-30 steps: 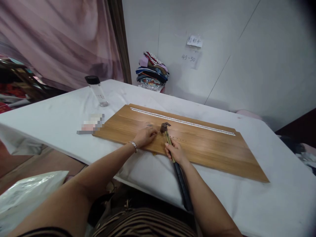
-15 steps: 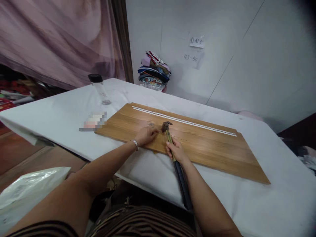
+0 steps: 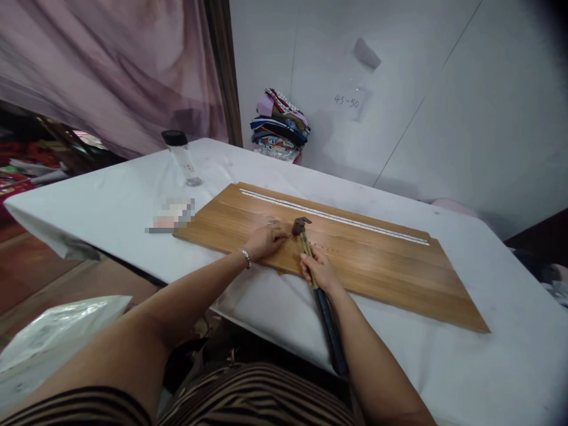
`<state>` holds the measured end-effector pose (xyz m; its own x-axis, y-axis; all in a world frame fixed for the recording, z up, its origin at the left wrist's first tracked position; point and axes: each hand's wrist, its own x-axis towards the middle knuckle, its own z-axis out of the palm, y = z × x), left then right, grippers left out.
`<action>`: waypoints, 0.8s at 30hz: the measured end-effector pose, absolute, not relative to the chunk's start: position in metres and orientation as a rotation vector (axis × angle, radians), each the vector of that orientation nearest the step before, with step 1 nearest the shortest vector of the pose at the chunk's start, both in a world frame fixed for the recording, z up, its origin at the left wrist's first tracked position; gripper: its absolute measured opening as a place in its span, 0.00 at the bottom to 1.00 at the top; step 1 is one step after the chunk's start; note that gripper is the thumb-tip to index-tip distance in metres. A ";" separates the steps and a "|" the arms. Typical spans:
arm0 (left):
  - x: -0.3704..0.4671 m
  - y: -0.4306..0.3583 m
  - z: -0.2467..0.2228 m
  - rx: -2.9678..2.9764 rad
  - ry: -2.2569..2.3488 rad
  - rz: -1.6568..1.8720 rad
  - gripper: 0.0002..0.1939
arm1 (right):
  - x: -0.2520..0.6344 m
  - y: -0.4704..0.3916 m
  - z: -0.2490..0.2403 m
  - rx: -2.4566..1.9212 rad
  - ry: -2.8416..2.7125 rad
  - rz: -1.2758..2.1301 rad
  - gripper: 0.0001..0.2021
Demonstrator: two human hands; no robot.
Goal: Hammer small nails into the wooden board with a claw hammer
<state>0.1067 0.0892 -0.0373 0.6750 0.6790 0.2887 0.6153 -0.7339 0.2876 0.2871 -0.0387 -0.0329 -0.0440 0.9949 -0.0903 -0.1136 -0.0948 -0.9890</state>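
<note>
My right hand (image 3: 320, 269) is closed around the handle of a claw hammer (image 3: 302, 228), well up near its rusty head. The hammer's black grip end reaches back toward my body. My left hand (image 3: 266, 241), with a bracelet at the wrist, rests on a wooden board (image 3: 381, 272). Its thumb and fingers pinch a small nail (image 3: 289, 235), barely visible, just left of the hammer head. A short row of nails (image 3: 326, 248) shows as dark dots right of the hammer. Some loose nails (image 3: 273, 221) lie on the board beyond my left hand.
Two white strips (image 3: 332, 218) run along the board's far edge. The board lies on a white-covered table (image 3: 110, 207). A clear bottle (image 3: 186, 160) with a black lid and a blurred-out item (image 3: 171, 216) stand left. Folded clothes (image 3: 279, 127) are stacked by the wall.
The hammer and both hands keep nearly the same places on the board. The view has shifted slightly, and the upper paper on the wall has flipped over.
</note>
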 end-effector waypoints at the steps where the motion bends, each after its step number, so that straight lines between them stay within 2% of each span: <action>1: 0.107 0.090 -0.038 2.727 1.062 0.565 0.14 | 0.287 -0.039 -0.033 -1.168 -1.098 1.360 0.15; 24: 0.105 0.086 -0.037 2.705 0.980 0.571 0.13 | 0.287 -0.039 -0.030 -1.164 -1.094 1.381 0.16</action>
<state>0.1052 0.0859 -0.0366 0.7041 0.6499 0.2861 0.5695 -0.7575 0.3192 0.2867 -0.0392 -0.0299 -0.0546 0.9932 -0.1024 -0.1283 -0.1087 -0.9858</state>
